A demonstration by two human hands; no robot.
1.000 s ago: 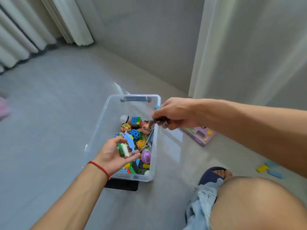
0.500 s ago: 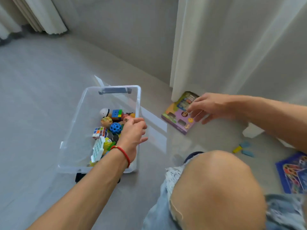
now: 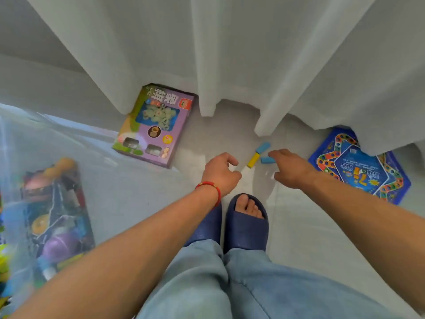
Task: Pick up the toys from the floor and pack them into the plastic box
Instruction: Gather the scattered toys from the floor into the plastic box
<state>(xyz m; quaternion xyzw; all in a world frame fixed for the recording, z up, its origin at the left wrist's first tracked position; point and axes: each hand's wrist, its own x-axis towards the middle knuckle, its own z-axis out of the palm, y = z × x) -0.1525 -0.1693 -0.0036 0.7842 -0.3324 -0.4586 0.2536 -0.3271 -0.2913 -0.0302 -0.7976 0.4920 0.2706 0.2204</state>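
Observation:
Three small blocks lie on the grey floor ahead of my feet: a blue block (image 3: 263,147), a yellow block (image 3: 253,160) and a second blue block (image 3: 268,160). My right hand (image 3: 290,168) reaches over them with loosely spread fingers, its fingertips just at the second blue block. My left hand (image 3: 220,172), with a red bracelet at the wrist, hovers a little left of the yellow block, fingers loosely curled and holding nothing. The clear plastic box (image 3: 96,171) with several coloured toys inside fills the lower left, blurred.
A purple game box (image 3: 156,125) lies on the floor at upper left, partly under the white curtain (image 3: 230,54). A blue board game box (image 3: 361,166) lies at right, also tucked under the curtain. My feet in dark blue slippers (image 3: 246,224) stand just behind the blocks.
The view swung right, away from the box toward the curtain. My left hand left the box and both hands moved down to the small blocks on the floor.

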